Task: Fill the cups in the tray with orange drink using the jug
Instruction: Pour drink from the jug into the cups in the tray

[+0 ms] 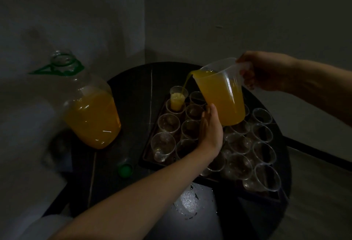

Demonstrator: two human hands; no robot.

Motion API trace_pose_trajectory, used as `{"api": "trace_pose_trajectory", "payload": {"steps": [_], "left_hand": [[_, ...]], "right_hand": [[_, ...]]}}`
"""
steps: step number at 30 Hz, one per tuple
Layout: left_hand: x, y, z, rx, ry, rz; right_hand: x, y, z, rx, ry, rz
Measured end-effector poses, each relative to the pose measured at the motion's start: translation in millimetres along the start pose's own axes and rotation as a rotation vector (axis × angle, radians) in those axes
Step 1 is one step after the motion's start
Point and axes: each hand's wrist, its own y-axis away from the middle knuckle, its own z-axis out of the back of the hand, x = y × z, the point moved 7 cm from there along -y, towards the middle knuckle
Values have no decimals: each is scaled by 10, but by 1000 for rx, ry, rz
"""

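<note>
Scene: a dim room corner, seen from above, with one round dark table (133, 79) in the middle of the frame.
Big bottle: one, clear with a green handle, uncapped, standing at centre left on the table's left edge (91, 110); about half full of orange drink.
Cap: one, green, lying on the table in front of the bottle (125, 170).
Tray: one, dark and rectangular (144, 156), running from centre to lower right and packed with cups.
Cups: about twenty clear plastic cups (162, 144) show; the arm and jug hide some, so the exact count cannot be told.
Filled cup: one, at the tray's upper left corner (177, 101), partly full, with a thin orange stream falling into it.
Left hand: one, open with fingers straight (211, 127), palm turned to the jug's lower side; whether it touches cannot be told. Its forearm crosses the tray's near half.
Jug: one, clear (222, 95), tilted left above the tray's upper middle, more than half full.
Right hand: one, upper right (266, 72), fingers wrapped around the jug's handle.
Wet patch: a bright speckled shine at lower centre (190, 199).
Edges: the tray's lower right corner nearly reaches the table rim.
Open room: a bare strip of table between the bottle and the tray.
</note>
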Motion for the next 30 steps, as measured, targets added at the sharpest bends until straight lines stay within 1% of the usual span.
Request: {"api": "trace_pose_trajectory", "payload": {"steps": [11,19,30], "left_hand": [[-38,-88,72,8,-5,24],[-175,-71,118,-31,-25,1],[-208,135,82,-34,15,-26]], "right_hand": [[59,42,-23,-70,-3,22],[101,75,-14,-95,-55,59],[49,207,-13,-106,-32,85]]}}
